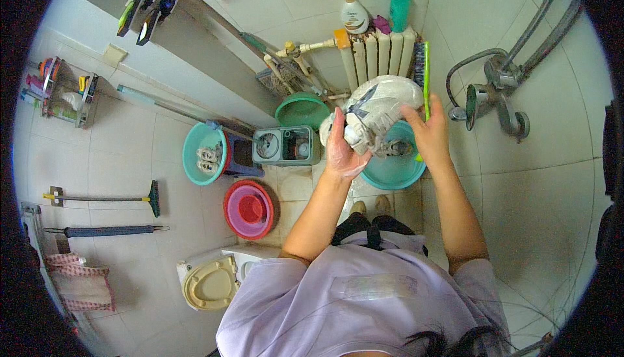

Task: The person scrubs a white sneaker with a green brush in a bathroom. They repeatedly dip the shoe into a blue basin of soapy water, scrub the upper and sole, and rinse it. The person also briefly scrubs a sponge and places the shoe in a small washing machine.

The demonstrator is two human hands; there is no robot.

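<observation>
A white sneaker point(385, 98) with dark stripes is held up in my left hand point(343, 152), which grips it near the heel and opening. Whitish suds seem to coat that palm and wrist. My right hand point(431, 130) grips a bright green scrub brush point(427, 81), its dark bristles turned towards the sneaker's toe. The fingers of that hand are close to the shoe; whether they touch it I cannot tell. Below both hands stands a turquoise basin point(390, 179) of water, with another shoe point(397, 147) in it. The raised sneaker covers part of the basin's far side.
A mop bucket point(287, 162) and a green basin point(302, 101) stand left of the sneaker. Further left, a turquoise basin point(187, 157) holds a pair of shoes point(208, 159). Nested red and pink basins point(231, 201) lie nearer. A radiator point(385, 55) and shower mixer point(504, 72) flank the space.
</observation>
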